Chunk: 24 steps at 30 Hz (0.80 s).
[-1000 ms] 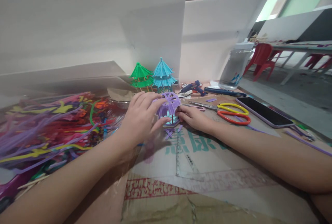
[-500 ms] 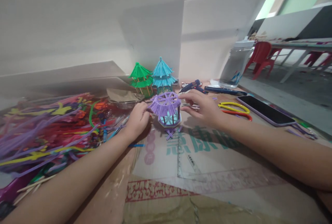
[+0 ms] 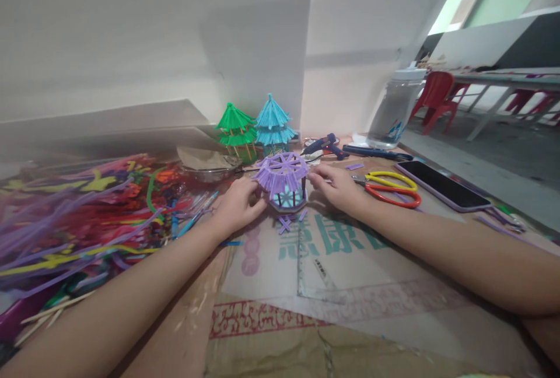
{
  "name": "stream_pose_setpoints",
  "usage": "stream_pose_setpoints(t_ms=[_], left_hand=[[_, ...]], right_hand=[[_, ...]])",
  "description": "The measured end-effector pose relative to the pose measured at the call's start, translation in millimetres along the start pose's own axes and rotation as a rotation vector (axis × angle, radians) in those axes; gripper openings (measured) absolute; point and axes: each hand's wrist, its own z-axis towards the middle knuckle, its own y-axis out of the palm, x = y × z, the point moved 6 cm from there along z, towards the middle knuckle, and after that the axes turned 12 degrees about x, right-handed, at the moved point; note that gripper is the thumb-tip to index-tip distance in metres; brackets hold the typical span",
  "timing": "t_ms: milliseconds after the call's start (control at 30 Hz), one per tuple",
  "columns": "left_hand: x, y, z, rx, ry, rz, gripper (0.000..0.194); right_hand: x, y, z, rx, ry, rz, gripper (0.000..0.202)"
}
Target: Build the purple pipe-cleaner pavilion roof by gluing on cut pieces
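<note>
A small purple model pavilion (image 3: 283, 177) stands on the cardboard between my hands. Purple strips hang around part of its roof rim, the spoked roof top is uncovered, and dark posts rise from a pale blue base. My left hand (image 3: 240, 203) is closed at its left side, thumb and fingers against the roof edge. At the right edge, my right hand (image 3: 336, 186) has its fingers curled in, fingertips at the rim; part of their contact is hidden. Short purple strips (image 3: 285, 224) lie just in front of the base.
Behind stand a green model pavilion (image 3: 236, 127) and a blue one (image 3: 273, 124). A glue gun (image 3: 321, 144), scissors (image 3: 391, 188), phone (image 3: 444, 185) and water bottle (image 3: 396, 109) lie or stand to the right. Colourful pipe cleaners (image 3: 87, 214) pile up left; a clear set square (image 3: 301, 273) lies in front.
My right hand has lowered and its spread fingers have curled in at the pavilion's right edge. My left hand has shifted slightly, its thumb now lower by the pavilion's side.
</note>
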Motion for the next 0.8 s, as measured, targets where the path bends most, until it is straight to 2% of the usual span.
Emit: stream_pose_setpoints(t_ms=[100, 300, 533, 700, 800], left_hand=[[-3, 3.5, 1, -0.016, -0.011, 0.021, 0.022], [3, 7.1, 1, -0.017, 0.094, 0.002, 0.025], [6, 5.2, 1, -0.031, 0.039, -0.037, 0.021], [-8, 8.7, 2, -0.012, -0.095, -0.012, 0.023], [-14, 12.3, 0, -0.012, -0.122, 0.024, 0.027]], right_hand=[[10, 9, -2, -0.04, 0.047, 0.017, 0.022], [-2, 22, -8, -0.219, -0.051, -0.015, 0.012], [18, 27, -1, -0.156, 0.005, -0.043, 0.016], [26, 29, 3, -0.127, 0.02, -0.045, 0.016], [23, 28, 5, -0.133, 0.019, -0.046, 0.016]])
